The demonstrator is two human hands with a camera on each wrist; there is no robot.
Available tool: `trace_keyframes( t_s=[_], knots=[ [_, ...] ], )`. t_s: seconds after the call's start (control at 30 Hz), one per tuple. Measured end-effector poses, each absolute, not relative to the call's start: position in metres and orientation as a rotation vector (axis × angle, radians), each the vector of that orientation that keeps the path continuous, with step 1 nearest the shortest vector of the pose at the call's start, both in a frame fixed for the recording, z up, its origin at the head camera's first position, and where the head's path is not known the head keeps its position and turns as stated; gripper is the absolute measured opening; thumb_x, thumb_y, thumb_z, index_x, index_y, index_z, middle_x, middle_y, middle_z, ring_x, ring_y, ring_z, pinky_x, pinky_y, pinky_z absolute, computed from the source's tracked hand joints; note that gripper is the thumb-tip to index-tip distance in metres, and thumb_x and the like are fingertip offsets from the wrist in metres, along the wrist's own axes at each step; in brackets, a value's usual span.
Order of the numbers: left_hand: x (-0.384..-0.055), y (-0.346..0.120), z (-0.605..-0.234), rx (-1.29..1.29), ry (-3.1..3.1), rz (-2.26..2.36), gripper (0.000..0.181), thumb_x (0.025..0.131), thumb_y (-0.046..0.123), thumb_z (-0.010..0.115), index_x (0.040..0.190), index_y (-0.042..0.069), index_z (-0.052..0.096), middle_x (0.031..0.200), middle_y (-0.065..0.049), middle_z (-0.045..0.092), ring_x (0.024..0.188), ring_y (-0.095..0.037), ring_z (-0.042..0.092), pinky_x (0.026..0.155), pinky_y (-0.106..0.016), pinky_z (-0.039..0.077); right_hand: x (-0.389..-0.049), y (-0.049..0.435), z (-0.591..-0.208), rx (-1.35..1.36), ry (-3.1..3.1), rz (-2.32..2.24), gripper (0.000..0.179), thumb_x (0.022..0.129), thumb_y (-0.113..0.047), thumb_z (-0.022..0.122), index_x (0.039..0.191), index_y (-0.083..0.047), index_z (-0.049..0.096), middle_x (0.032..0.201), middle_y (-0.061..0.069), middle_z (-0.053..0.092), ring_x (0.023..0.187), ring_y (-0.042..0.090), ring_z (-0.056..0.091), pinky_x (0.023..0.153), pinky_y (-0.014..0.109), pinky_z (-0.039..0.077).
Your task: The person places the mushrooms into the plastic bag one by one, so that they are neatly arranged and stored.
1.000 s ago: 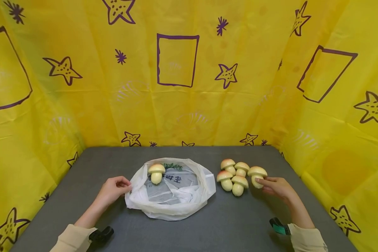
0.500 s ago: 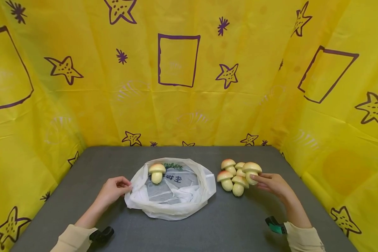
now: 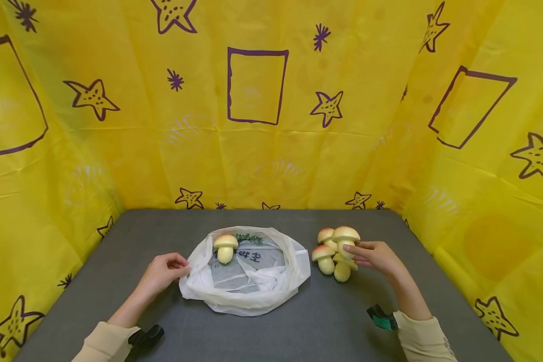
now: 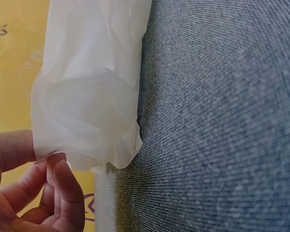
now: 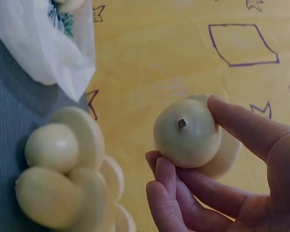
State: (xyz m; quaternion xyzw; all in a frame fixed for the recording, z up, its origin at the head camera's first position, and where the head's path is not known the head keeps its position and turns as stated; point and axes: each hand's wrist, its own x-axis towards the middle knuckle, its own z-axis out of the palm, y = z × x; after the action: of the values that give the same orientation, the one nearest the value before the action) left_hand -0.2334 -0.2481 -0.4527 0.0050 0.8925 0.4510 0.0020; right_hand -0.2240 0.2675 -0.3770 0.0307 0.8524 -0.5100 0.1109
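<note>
My left hand [image 3: 164,273] pinches the left edge of a white plastic bag [image 3: 190,281], whose mouth stands wide on the table. Inside the bag, toward its back left, lies a toy mushroom [image 3: 225,249] with a yellowish cap. My right hand [image 3: 377,255] holds another mushroom [image 5: 187,133] by its stem, thumb on one side and fingers on the other, raised off the table. Below and left of it sits a cluster of several more mushrooms [image 3: 342,270] with yellow to reddish caps, one of them partly hidden by the held one.
The dark grey tabletop [image 3: 289,337] ends at a yellow curtain [image 3: 271,166] with drawn starfish, which surrounds the back and both sides. Each wrist wears a dark strap device, the right one [image 3: 382,318] partly green.
My right hand has carried its mushroom leftward and slightly up, from the right of the cluster to above it. The left hand keeps its place at the bag's edge.
</note>
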Motion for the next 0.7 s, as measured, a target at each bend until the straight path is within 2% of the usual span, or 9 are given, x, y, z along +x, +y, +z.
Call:
trace_keyframes(
  t_s=[0.17, 0.53, 0.7],
  knots=[
    [-0.232, -0.249, -0.453, 0.011, 2.793, 1.430, 0.014, 0.082, 0.011, 0.071, 0.090, 0.001, 0.066, 0.075, -0.006, 0.061, 0.065, -0.019, 0.053, 0.057, -0.029, 0.048, -0.230, 0.255, -0.377, 0.074, 2.490, -1.515, 0.076, 0.089, -0.040, 0.063, 0.135, 0.015, 0.039, 0.131, 0.030, 0.052, 0.107, 0.031, 0.064, 0.088, 0.035, 0.052],
    [-0.232, -0.247, -0.453, -0.002, 2.809, 1.429, 0.015, 0.082, 0.012, 0.071, 0.090, 0.001, 0.066, 0.075, -0.006, 0.062, 0.063, -0.018, 0.054, 0.056, -0.028, 0.047, -0.240, 0.228, -0.378, 0.045, 2.443, -1.581, 0.064, 0.088, -0.038, 0.065, 0.126, 0.011, 0.051, 0.107, 0.015, 0.067, 0.099, 0.028, 0.067, 0.087, 0.039, 0.052],
    [-0.232, -0.248, -0.454, -0.010, 2.801, 1.427, 0.016, 0.081, 0.013, 0.072, 0.091, 0.001, 0.066, 0.076, -0.006, 0.062, 0.065, -0.020, 0.054, 0.056, -0.028, 0.046, -0.247, 0.217, -0.377, 0.051, 2.437, -1.590, 0.067, 0.086, -0.039, 0.067, 0.127, 0.012, 0.050, 0.109, 0.018, 0.067, 0.101, 0.031, 0.066, 0.087, 0.039, 0.052]
  ],
)
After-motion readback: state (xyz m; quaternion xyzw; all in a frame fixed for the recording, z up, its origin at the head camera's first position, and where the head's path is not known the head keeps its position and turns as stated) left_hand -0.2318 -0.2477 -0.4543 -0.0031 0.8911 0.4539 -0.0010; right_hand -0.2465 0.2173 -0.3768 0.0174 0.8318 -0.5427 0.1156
